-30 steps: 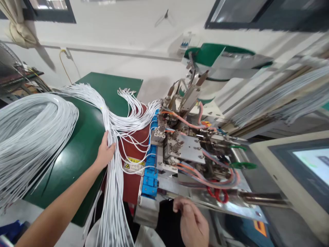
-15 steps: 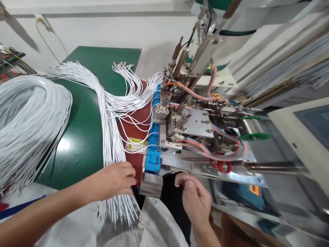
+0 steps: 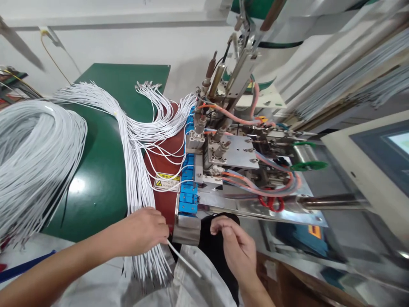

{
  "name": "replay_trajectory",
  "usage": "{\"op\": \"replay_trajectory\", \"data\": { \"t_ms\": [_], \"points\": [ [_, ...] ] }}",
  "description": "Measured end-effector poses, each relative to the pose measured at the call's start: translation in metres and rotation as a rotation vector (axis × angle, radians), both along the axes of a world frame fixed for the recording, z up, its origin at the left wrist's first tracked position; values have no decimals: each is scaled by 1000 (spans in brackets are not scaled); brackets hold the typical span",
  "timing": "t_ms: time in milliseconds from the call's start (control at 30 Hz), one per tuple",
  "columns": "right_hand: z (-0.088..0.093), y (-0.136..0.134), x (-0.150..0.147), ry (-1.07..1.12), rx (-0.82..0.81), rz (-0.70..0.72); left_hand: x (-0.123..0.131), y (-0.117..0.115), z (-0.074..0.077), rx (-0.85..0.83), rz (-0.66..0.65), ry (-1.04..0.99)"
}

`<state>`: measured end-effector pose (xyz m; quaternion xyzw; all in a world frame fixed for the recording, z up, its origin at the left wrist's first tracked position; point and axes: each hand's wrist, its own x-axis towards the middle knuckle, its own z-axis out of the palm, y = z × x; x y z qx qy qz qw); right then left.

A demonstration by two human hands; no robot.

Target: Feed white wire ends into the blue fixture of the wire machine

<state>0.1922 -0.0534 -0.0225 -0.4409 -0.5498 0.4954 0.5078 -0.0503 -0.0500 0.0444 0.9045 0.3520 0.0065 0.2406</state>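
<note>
My left hand (image 3: 148, 230) lies over the bundle of white wires (image 3: 136, 170), its fingers pinched on a single white wire (image 3: 185, 259). That wire's free end slants down to the right, toward my lap. My right hand (image 3: 234, 243) hovers right of the steel block (image 3: 187, 230), fingers curled and thumb against them; anything inside is hidden. Between and beyond my hands runs the machine's row of blue clamps (image 3: 188, 200), with several white wires leading into it from the left. The bundle's lower ends fan out beneath my left hand.
A large coil of white wire (image 3: 38, 145) sits on the green table (image 3: 96, 204) at left. The machine (image 3: 236, 151), with orange and grey hoses and a solder-like wire spool (image 3: 305, 156), fills the right side. A screen panel (image 3: 380, 157) stands at far right.
A single white wire now sticks out from my left hand's pinch, pulled apart from the bundle. My right hand has shifted slightly left, still curled. The whole view has swung a little.
</note>
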Motion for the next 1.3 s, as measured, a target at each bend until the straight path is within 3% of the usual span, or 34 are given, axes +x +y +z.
{"op": "replay_trajectory", "data": {
  "t_ms": [200,333,467,600,700,833,967,1100,1200,1300],
  "points": [
    [28,-20,-23,-292,-99,519,-23,-13,0,-67,-50,14],
    [26,-33,-67,-505,-163,631,-34,-22,-1,-90,-3,-58],
    [1,-40,-110,-331,-291,504,-43,-29,-2,-111,-5,-170],
    [-16,-44,-128,-238,-395,321,-49,-30,-1,-182,-7,-158],
    [-8,-44,-120,-297,-385,209,-53,-31,-1,-179,7,-178],
    [16,-37,-98,-460,-274,88,-56,-36,-4,-106,8,-159],
    [34,-33,-79,-708,-176,205,-49,-43,-10,6,70,-142],
    [45,-38,-67,-942,-111,309,-30,-40,-21,330,220,-148],
    [48,-42,-59,-1025,-46,450,-18,-33,-30,490,169,-54],
    [48,-45,-48,-952,-67,475,-18,-29,-36,551,110,45]
  ]
}}
